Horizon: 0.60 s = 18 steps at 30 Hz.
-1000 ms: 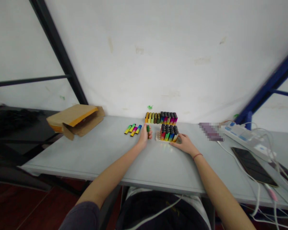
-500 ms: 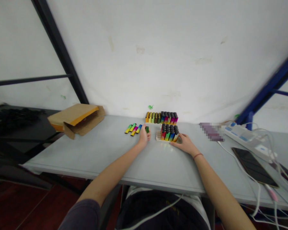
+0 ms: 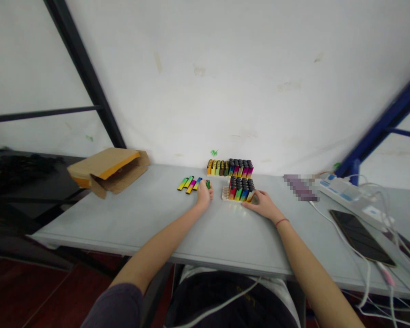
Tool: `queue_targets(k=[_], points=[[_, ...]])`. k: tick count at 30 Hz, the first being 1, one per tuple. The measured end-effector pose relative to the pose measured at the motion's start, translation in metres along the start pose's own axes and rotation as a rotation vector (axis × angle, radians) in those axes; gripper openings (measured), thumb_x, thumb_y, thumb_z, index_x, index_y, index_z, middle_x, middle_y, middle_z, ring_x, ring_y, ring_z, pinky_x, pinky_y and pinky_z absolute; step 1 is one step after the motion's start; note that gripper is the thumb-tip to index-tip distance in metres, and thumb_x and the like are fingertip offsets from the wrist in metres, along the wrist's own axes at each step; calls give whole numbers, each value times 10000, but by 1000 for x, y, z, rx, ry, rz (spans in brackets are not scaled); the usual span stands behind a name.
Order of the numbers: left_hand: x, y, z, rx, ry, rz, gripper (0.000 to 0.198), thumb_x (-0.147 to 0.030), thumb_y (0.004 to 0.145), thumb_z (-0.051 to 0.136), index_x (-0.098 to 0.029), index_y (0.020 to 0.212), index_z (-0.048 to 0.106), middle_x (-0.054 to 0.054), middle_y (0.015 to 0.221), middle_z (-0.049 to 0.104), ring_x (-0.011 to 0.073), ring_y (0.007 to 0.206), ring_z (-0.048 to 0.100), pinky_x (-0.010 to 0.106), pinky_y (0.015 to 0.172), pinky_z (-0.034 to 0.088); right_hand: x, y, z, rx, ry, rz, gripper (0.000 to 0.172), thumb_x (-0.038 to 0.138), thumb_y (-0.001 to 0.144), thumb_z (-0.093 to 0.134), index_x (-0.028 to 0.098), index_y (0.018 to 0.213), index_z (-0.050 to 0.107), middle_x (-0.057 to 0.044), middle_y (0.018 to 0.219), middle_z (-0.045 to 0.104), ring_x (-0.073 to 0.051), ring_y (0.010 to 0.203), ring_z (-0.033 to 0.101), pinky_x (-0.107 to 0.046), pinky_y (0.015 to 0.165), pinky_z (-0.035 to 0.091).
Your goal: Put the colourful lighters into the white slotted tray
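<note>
My left hand (image 3: pixel 204 195) is closed round a green lighter (image 3: pixel 208 184), whose top sticks up above my fingers. It sits just right of three loose rainbow lighters (image 3: pixel 190 184) lying flat on the grey table (image 3: pixel 157 218). My right hand (image 3: pixel 262 204) rests on the table with its fingers against the near right corner of a small clear tray (image 3: pixel 225 194) that holds several upright coloured lighters (image 3: pixel 241 189). A row of more upright lighters (image 3: pixel 229 167) stands behind it by the wall.
An open cardboard box (image 3: pixel 107 171) lies at the table's far left. On the right are a purple pack (image 3: pixel 299 187), a white power strip (image 3: pixel 348 193), a dark phone (image 3: pixel 360 237) and tangled white cables (image 3: pixel 379 278). Dark frame bars (image 3: pixel 85 77) lean against the wall.
My left hand has shifted slightly left with the green lighter, closer to the loose lighters. My right hand has stayed by the tray.
</note>
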<state>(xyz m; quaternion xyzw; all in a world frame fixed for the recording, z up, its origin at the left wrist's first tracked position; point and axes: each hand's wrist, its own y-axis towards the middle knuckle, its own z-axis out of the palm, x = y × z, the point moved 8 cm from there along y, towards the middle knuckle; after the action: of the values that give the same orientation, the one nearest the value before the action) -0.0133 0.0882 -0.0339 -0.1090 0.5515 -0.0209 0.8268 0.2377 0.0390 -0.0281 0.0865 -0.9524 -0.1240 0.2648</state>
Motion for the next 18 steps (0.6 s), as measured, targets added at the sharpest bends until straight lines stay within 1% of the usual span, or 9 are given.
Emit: queue_targets(k=[2,7,9,11,14,18], points=[[0,-2,0,-12,-6,-9,331,-370,919,290,-227,630,363,-83,422,272,70,324,187,196,362,148,0,0,0,2,1,7,600,605,751,736,196,1182,644,-152,1210,707,-375,1206,592,-512,1037,484],[0,-5,5,34,-10,-47,428,-541,909,355,-223,625,386,-86,421,269,61,328,175,194,363,139,0,0,0,10,2,10,582,599,755,728,196,1168,647,-151,1198,712,-372,1208,589,-508,1040,483],[1,-5,6,39,-13,-67,428,-565,895,383,-227,633,380,-91,419,255,62,330,171,194,365,127,0,0,0,16,7,9,574,592,755,729,194,1161,646,-154,1202,712,-372,1210,588,-511,1042,481],[1,-5,6,47,-19,-75,393,-546,886,398,-230,654,380,-96,418,244,64,330,167,193,368,117,1,0,-1,18,14,11,580,587,754,731,188,1167,643,-159,1216,708,-372,1217,586,-511,1050,477],[-1,-4,6,53,-14,-44,322,-503,874,412,-234,699,383,-103,422,251,68,328,171,189,374,115,2,0,-2,18,18,15,583,596,755,726,189,1165,643,-162,1217,708,-380,1224,583,-524,1050,476],[-1,-3,6,69,26,-20,272,-445,890,369,-239,717,324,-99,443,269,70,333,187,188,384,114,2,0,-2,9,11,12,570,600,751,732,199,1148,648,-153,1182,717,-382,1203,593,-530,1035,485]])
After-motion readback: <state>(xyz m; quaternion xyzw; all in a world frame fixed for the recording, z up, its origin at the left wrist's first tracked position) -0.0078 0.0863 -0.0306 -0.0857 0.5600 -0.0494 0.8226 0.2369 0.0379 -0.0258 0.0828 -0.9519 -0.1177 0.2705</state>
